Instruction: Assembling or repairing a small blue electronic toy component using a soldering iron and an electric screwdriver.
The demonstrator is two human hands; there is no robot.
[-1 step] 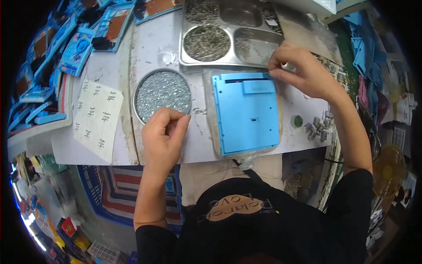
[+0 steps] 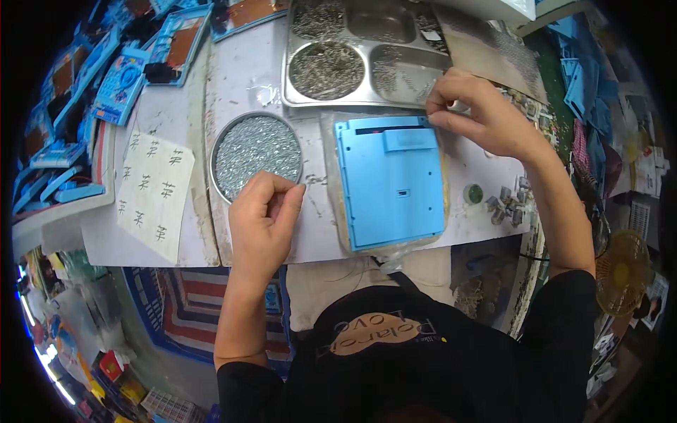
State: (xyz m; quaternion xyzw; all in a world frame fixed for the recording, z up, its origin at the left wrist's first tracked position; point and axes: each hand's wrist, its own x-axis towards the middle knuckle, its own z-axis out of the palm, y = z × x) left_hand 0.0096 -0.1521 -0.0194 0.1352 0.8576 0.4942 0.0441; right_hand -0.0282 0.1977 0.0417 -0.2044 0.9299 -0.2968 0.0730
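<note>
**My right hand (image 2: pixel 486 116) at the blue panel (image 2: pixel 398 173)**

The panel lies before me on a plastic-covered pad (image 2: pixel 343 222) on the surface (image 2: pixel 317 236). My right fingers meet at its upper right corner, near the steel tray (image 2: pixel 328 103). My left hand (image 2: pixel 261 220) is by the round tin (image 2: pixel 213 166) of metal bits (image 2: pixel 257 146), its fingers together. I cannot tell whether either pinch holds anything.

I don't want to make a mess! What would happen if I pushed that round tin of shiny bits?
The round tin would probably slide, not roll, since its open side faces up. It may be heavy for its size, because many metal-looking shiny bits fill it. With no lid on, those loose bits could spill if it tipped.
</note>
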